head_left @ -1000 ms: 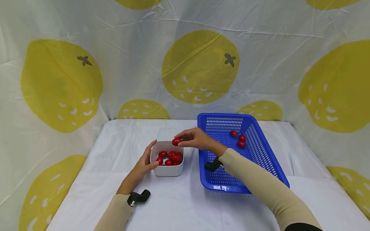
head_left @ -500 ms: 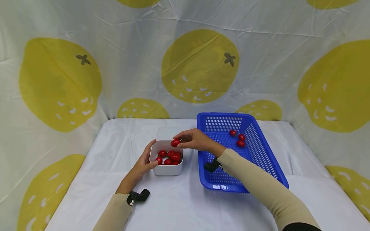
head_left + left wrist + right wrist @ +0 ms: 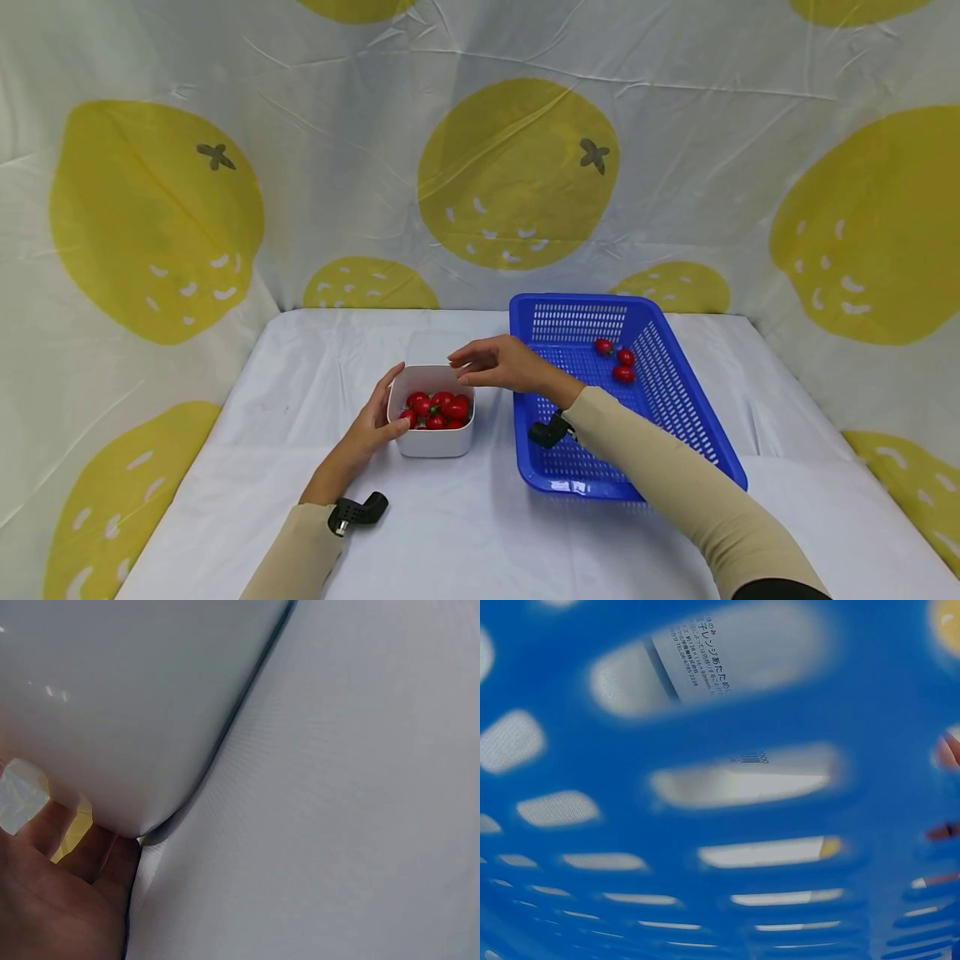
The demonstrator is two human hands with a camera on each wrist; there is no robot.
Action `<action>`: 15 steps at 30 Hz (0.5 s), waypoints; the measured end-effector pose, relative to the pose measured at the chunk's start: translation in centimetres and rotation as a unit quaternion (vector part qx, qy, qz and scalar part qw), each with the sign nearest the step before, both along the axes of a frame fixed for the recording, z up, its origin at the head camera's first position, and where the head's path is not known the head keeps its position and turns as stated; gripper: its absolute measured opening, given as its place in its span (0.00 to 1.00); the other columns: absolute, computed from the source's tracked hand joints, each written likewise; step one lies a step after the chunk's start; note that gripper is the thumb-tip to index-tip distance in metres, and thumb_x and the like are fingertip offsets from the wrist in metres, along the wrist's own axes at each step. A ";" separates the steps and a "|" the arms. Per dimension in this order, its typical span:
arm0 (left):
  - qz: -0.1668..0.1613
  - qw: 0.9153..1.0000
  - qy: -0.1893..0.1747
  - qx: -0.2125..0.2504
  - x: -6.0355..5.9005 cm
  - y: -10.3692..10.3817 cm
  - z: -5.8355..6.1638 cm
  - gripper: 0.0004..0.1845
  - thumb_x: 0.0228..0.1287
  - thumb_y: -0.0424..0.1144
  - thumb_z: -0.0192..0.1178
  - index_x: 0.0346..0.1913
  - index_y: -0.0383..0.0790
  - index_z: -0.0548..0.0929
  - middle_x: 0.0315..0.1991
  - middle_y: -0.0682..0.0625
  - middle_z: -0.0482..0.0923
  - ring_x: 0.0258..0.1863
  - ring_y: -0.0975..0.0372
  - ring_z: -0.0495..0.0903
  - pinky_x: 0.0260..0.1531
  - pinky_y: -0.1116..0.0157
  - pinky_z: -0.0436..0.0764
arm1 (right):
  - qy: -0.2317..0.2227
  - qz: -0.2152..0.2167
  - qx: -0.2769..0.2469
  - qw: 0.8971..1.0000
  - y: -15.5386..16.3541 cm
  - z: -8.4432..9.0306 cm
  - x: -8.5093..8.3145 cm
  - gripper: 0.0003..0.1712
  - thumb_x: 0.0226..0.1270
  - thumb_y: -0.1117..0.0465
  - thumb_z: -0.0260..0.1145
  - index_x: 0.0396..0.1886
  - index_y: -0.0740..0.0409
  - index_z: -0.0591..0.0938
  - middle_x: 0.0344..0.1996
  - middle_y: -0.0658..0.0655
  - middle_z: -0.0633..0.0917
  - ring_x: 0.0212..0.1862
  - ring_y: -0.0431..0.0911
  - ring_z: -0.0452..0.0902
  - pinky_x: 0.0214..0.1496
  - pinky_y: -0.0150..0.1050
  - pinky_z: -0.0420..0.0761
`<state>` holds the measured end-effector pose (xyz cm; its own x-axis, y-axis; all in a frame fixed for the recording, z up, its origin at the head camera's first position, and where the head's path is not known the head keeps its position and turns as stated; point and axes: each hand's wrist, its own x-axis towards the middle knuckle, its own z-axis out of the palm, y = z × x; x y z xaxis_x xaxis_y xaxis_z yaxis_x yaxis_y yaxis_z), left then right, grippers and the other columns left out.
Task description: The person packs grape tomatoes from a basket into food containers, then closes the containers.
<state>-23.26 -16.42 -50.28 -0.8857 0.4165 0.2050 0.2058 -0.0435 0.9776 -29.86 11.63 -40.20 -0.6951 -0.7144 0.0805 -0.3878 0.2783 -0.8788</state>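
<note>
**Hands at the white tub, tomatoes piled inside**

Far left: lemon-print backdrop [image 3: 157, 221], white table cover [image 3: 285, 392] below it. Next along, left hand [image 3: 369, 429] cupped against the near-left side of the white tub [image 3: 433, 440], fingers curled round the wall, thumb tip at the rim. Confirmed from the left wrist view: palm [image 3: 52, 900] tucked under the tub's curved wall [image 3: 120, 712], cloth right beside it.

Inside the tub, a heap of red cherry tomatoes [image 3: 438, 409], close to the rim. Just above and behind them, right hand [image 3: 501, 365] hovering, fingers loosely spread and slightly bent, pinching nothing, not touching the fruit. Sleeve trailing back across the front-left corner of the blue basket [image 3: 678, 417].

Further right, three more tomatoes [image 3: 617, 360] at the far end of that basket, well apart from the tub. Right wrist view filled with blurred blue mesh [image 3: 727, 825], nothing of the fingers to be seen there.

Risks from here, as a judgement: heap riding high, so a tomato dropped on top likely to bounce or roll over the rim onto the cloth. Forearm lying over the basket corner, so a quick swing back likely to catch the wall and shove or tip the light plastic. Smooth round skins, so a soft pinch likely to let one squirt free. Tub braced on one side only; a knock from the right likely to slide it.
</note>
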 end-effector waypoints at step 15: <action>0.000 1.000 -0.011 0.007 0.1 0.1 0.1 0.43 0.63 0.36 0.56 0.76 0.58 0.48 0.71 0.39 0.54 0.69 0.45 0.54 0.60 0.67 0.69 | -0.002 0.000 0.006 1.000 0.0 0.1 0.1 0.22 0.63 0.61 0.69 0.57 0.57 0.81 0.53 0.65 0.81 0.50 0.45 0.82 0.52 0.39 0.80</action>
